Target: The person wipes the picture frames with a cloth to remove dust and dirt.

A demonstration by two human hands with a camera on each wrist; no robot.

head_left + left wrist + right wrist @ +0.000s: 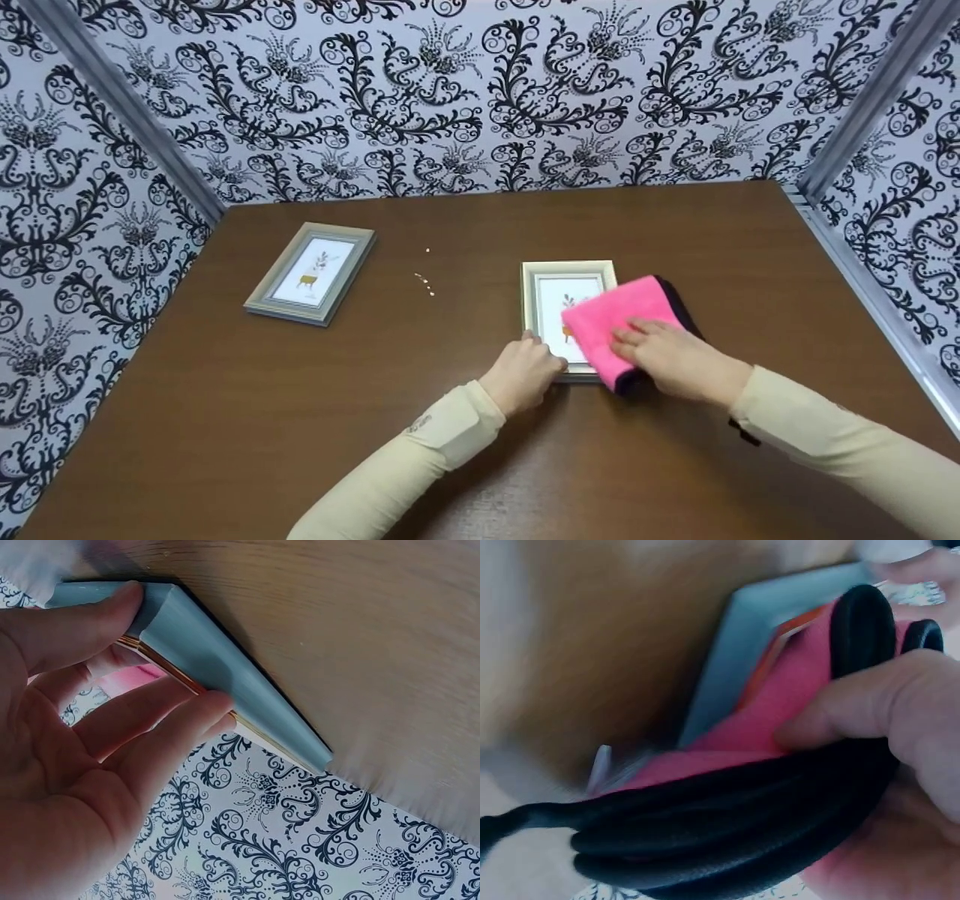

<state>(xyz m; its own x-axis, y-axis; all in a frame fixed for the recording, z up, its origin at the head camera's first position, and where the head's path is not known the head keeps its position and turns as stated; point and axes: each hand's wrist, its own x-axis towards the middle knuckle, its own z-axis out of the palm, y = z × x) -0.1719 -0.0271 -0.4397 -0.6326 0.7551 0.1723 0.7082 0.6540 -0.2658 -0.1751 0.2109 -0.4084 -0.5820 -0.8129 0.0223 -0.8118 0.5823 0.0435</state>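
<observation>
A pale picture frame with a flower print lies on the brown table right of centre. My left hand grips its near left corner, and the left wrist view shows the thumb and fingers around the frame's edge. My right hand holds a folded pink cloth with black edging against the frame's right half, which the cloth covers. In the right wrist view the thumb pinches the cloth's folds, whose black edges lie stacked.
A second picture frame lies tilted at the table's left. Several small pale bits are scattered between the two frames. Patterned walls enclose the table at the back and sides.
</observation>
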